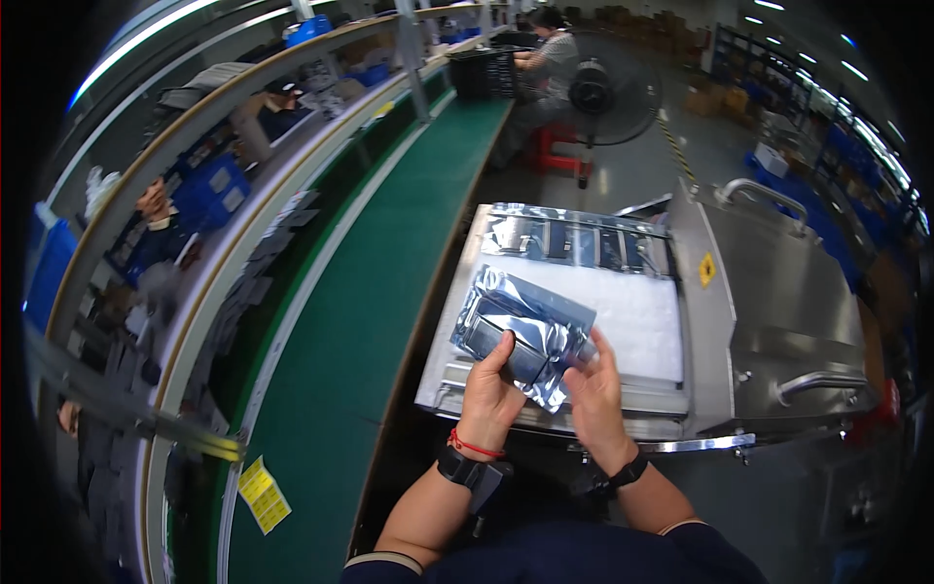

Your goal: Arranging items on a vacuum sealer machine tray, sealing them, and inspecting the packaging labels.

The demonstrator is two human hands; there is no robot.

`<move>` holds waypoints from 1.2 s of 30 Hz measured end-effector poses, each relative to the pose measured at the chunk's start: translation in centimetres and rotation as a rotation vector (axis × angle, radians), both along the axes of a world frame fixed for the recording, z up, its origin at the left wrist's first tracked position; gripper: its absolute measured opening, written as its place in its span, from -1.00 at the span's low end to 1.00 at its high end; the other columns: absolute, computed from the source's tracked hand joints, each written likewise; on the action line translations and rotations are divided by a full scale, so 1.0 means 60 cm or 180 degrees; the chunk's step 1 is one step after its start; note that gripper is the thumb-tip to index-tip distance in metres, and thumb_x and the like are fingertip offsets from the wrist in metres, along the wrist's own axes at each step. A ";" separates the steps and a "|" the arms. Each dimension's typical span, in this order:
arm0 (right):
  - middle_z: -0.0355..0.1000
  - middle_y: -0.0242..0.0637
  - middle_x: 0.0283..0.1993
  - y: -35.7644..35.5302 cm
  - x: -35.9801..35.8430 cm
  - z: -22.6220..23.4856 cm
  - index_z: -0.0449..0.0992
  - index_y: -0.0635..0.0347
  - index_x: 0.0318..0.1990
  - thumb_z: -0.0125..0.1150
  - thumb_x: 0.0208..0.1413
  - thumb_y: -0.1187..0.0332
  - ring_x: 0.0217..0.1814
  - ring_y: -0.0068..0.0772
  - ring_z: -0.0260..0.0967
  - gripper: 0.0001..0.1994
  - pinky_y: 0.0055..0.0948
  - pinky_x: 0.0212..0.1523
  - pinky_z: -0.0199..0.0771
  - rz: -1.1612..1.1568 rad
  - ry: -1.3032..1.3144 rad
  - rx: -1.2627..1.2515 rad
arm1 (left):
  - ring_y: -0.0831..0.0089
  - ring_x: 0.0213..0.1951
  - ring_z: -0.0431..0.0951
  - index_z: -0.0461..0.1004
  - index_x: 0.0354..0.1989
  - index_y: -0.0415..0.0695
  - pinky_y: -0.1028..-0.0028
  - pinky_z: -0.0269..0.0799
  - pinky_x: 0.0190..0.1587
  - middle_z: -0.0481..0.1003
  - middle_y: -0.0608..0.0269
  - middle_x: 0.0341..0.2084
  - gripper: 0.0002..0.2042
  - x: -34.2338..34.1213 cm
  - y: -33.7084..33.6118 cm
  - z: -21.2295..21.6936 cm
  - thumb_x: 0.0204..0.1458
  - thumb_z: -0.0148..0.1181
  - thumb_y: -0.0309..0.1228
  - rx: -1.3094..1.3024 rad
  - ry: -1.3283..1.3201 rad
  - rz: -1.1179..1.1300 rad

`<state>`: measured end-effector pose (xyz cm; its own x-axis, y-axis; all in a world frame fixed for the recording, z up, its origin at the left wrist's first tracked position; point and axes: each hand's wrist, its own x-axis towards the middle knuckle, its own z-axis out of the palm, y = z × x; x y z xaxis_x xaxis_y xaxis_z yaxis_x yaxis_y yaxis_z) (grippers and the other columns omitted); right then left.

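My left hand [491,394] grips a shiny silver anti-static bag [520,336], its thumb pressed on the front. A dark rectangular item shows through the film; its kind I cannot make out. At the bag's right end, my right hand [595,394] pinches the crumpled edge, its fingertips slightly blurred. Both hands hold the bag tilted above the white bed [637,321] of a steel machine. Along the far side of that bed lies a row of similar silver bags [574,241] with dark contents.
The machine's steel lid [778,302] stands raised at the right, with bar handles. To the left runs a green conveyor belt [360,292], with a yellow label sheet [264,494] near its front. A person [550,58] sits farther back beside a black crate [482,75] and a fan [592,86].
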<state>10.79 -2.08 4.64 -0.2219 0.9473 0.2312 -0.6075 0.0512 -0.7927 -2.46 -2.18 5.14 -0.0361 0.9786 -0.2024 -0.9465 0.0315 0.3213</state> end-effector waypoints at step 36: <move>0.41 -0.28 -0.14 -0.057 -0.137 0.051 0.36 0.35 -0.04 0.34 -0.20 0.45 -0.11 -0.50 0.33 -0.51 -0.49 -0.02 0.32 0.2881 -0.0949 0.0280 | 0.14 -0.04 0.42 0.10 0.14 -0.35 0.16 0.52 -0.15 0.34 -0.09 -0.04 -0.46 -0.114 -0.371 0.037 -0.11 0.03 -0.67 -0.0264 0.1569 -0.0287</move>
<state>2.55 -5.49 7.72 -0.9229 0.3694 0.1090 -0.2196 -0.2721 -0.9369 -9.33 -24.41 7.38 -0.0629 0.9636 -0.2598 -0.6753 0.1505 0.7220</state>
